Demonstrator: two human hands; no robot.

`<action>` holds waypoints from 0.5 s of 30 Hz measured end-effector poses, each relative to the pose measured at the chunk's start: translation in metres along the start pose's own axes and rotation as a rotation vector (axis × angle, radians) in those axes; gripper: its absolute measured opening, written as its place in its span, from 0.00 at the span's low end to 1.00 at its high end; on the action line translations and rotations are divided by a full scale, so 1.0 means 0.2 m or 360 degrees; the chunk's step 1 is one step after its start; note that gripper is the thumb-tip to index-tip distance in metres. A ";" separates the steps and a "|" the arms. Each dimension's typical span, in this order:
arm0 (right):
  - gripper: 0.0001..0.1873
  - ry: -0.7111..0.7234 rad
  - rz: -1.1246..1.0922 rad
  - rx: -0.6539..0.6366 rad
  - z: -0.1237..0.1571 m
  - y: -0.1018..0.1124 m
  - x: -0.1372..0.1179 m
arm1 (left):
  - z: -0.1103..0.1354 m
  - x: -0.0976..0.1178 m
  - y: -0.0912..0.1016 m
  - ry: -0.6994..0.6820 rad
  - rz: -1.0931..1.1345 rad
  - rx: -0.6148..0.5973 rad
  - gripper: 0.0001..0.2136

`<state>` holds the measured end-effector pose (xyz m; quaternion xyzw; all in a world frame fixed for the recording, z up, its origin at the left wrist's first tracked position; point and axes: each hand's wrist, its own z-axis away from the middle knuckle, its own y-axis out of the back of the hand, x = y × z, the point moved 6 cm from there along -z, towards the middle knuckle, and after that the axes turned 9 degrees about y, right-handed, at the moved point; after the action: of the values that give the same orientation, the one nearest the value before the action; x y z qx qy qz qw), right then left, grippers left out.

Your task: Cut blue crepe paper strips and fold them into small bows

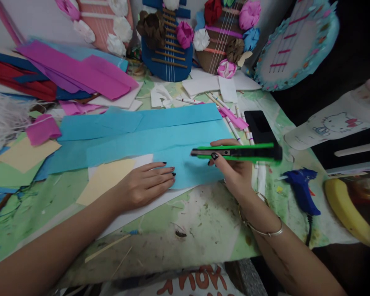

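Observation:
My right hand (pixel 234 168) grips a green and black box cutter (pixel 249 152), its tip pointing left above the blue paper. Under it lie overlapping sheets of blue crepe paper (pixel 160 139), spread across the table. Flat on the lower edge of the blue paper rests my left hand (pixel 149 181), its fingers stretched out to the right. A white sheet (pixel 123 218) and a piece of cream paper (pixel 106 179) show beneath and beside my left hand. The cutter looks slightly blurred, and I cannot tell whether its blade is out.
At right lie a blue glue gun (pixel 302 189), a black phone (pixel 260 125), a banana (pixel 348 211) and a white tumbler (pixel 333 117). Decorated paper instruments (pixel 166 49) stand along the back. Folded pink paper (pixel 80 70) and white string (pixel 6 119) are at left.

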<state>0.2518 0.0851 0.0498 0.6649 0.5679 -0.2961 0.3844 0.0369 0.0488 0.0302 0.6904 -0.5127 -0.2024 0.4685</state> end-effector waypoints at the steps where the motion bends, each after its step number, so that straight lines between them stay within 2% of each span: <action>1: 0.10 0.0126 0.0173 -0.0040 0.00 0.00 -0.02 | 0.00 0.00 0.00 -0.0006 -0.0007 0.0001 0.12; 4: 0.17 0.0425 0.0692 -0.0374 0.01 -0.06 -0.02 | -0.01 0.01 0.00 -0.0041 -0.0033 0.0009 0.11; 6: 0.21 0.0479 0.0944 -0.0617 0.03 -0.09 0.02 | -0.01 0.01 0.00 -0.0064 -0.0060 0.0010 0.11; 8: 0.22 0.0475 0.1115 -0.0714 0.03 -0.09 0.05 | -0.02 0.01 0.00 -0.0071 -0.0087 0.0015 0.11; 12: 0.24 0.0369 0.1104 -0.0669 0.02 -0.07 0.04 | -0.04 0.02 0.00 -0.0050 -0.0139 0.0028 0.10; 15: 0.26 0.0224 0.0902 -0.0767 0.03 -0.10 0.05 | -0.04 0.02 -0.01 -0.0049 -0.0168 0.0007 0.11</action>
<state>0.2334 0.0868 0.0360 0.7048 0.4398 0.0104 0.5565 0.0449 0.0493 0.0337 0.7145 -0.4831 -0.2362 0.4477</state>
